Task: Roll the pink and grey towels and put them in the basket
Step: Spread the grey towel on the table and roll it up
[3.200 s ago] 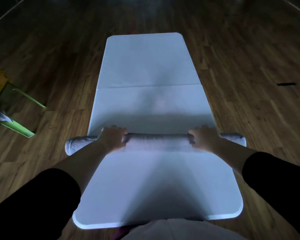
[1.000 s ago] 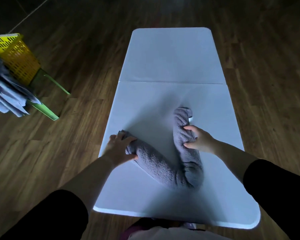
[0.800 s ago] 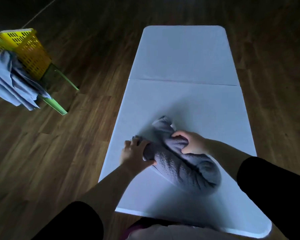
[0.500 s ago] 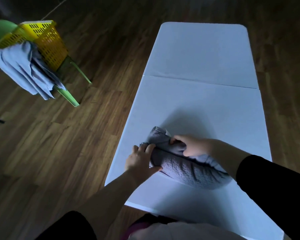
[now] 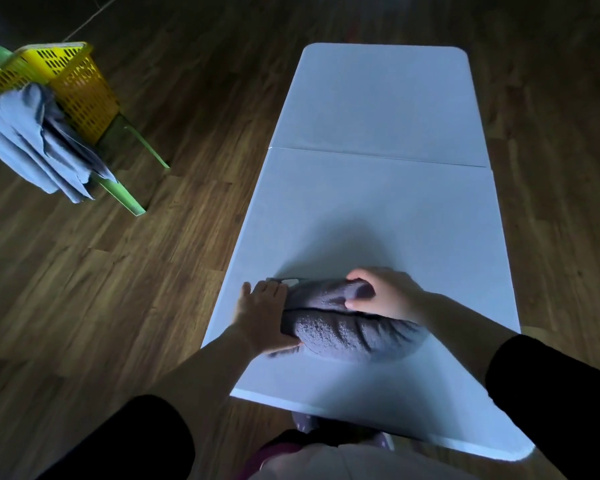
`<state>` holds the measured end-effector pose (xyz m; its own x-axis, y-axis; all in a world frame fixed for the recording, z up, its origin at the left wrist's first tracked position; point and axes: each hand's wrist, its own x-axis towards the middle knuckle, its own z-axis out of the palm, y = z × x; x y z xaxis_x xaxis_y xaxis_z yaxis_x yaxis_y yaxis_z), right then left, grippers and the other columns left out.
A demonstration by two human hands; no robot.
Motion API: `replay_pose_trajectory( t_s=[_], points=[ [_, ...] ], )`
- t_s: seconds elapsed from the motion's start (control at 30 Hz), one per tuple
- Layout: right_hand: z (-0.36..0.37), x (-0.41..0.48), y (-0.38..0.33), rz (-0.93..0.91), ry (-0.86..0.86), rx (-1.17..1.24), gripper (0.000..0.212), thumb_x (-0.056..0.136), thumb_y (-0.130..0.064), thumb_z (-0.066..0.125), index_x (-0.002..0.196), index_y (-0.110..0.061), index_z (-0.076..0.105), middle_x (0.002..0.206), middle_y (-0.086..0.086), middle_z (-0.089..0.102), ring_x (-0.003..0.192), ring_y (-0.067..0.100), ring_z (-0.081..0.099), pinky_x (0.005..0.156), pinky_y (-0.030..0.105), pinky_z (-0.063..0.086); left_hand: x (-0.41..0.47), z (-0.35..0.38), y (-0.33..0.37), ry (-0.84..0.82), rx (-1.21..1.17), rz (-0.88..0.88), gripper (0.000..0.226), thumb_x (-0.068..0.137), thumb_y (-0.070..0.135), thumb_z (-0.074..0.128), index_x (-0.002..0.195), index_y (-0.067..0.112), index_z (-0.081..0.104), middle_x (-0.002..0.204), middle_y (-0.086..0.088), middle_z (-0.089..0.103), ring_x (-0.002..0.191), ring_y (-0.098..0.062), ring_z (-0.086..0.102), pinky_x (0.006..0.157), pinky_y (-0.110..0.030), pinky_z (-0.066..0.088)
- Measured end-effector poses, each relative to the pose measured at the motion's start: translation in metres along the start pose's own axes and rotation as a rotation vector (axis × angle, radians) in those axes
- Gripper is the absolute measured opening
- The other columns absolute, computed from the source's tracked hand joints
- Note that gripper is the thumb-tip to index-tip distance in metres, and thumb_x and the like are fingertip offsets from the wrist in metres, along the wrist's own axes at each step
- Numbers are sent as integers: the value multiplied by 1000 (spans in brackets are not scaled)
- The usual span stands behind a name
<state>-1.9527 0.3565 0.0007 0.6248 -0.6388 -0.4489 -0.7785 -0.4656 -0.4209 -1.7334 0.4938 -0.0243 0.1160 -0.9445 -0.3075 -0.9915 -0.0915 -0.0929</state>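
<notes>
Grey towel (image 5: 347,327) lies rolled and doubled over by the surface (image 5: 378,209) near edge. Your left hand (image 5: 262,315) grips its left end and your right hand (image 5: 385,294) pinches the top fold. Looks like the final tightening. Next, lift it without unrolling and carry it to the basket (image 5: 73,84), well left of the surface.

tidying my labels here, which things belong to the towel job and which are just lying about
Job: grey towel, gripped by left hand and right hand; yellow basket; white table.
Lying about: pale cloth draped by the basket, green chair legs, wooden floor.
</notes>
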Motion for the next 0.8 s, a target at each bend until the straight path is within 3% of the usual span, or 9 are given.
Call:
replay_pose_trajectory(
  t_s=[0.07, 0.17, 0.27, 0.37, 0.43, 0.53, 0.63, 0.7, 0.8],
  points=[
    [-6, -9, 18, -26, -39, -145, 93, 63, -69, 70, 143, -42, 32, 148, -13, 37, 137, 18, 31, 109, 47, 28, -9, 5, 17, 12, -15, -122, 103, 54, 86, 49, 132, 19, 40, 131, 0, 49, 120, -23, 44, 103, -46, 26],
    [-11, -18, 30, -53, -100, -306, 127, 48, -65, 80, 150, -42, 8, 158, -9, 11, 145, 23, 8, 112, 52, 22, -15, 6, 39, 15, -36, -235, 106, 55, 86, 48, 134, 17, 36, 132, -2, 48, 121, -23, 43, 101, -48, 27],
    [-5, -18, 31, -89, -99, -455, 143, 39, -61, 86, 152, -37, 0, 157, -3, 10, 143, 29, 11, 110, 50, 28, -11, 1, 41, -49, -26, -184, 129, 48, 93, 49, 147, 16, 16, 143, -7, 39, 134, -28, 31, 107, -57, 20],
    [-3, -14, 29, -136, -94, -539, 148, 34, -56, 89, 151, -33, 2, 149, -3, 22, 135, 28, 23, 102, 46, 39, -4, -10, 28, -153, 110, 4, 150, 40, 98, 49, 152, 13, -2, 159, -11, 9, 147, -34, -7, 109, -68, -10],
    [-6, -12, 30, -160, -108, -585, 147, 35, -48, 91, 152, -31, 2, 145, -2, 25, 130, 28, 28, 94, 43, 44, -1, -14, 22, -230, 175, 85, 155, 40, 90, 63, 152, 9, -8, 161, -11, -6, 147, -33, -15, 112, -65, -11],
    [-8, -12, 34, -173, -125, -657, 144, 42, -38, 90, 152, -31, -1, 142, -1, 26, 123, 27, 33, 84, 37, 49, -2, -8, 19, -242, 43, 27, 151, 41, 70, 78, 152, 15, -8, 158, -11, 16, 145, -29, 16, 117, -58, 6],
    [-5, -13, 34, -128, -109, -640, 144, 41, -37, 90, 151, -38, -4, 139, 4, 25, 120, 28, 35, 86, 39, 50, -11, 4, 19, -110, -54, 26, 130, 44, 62, 74, 149, 20, 11, 136, -2, 49, 122, -22, 49, 107, -41, 35],
    [-5, -14, 31, -100, -109, -579, 142, 41, -38, 90, 149, -43, -2, 138, 5, 23, 120, 29, 36, 87, 39, 50, -18, 10, 18, -26, -114, 11, 109, 48, 58, 69, 144, 28, 24, 122, 4, 56, 106, -19, 57, 95, -35, 43],
    [-5, -9, 20, -118, -117, -546, 131, 44, -39, 86, 146, -45, 5, 135, 2, 29, 117, 28, 40, 85, 39, 52, -28, 14, 7, 44, -165, -30, 93, 54, 54, 63, 139, 32, 33, 117, 7, 59, 101, -18, 59, 90, -33, 44]
  ],
)
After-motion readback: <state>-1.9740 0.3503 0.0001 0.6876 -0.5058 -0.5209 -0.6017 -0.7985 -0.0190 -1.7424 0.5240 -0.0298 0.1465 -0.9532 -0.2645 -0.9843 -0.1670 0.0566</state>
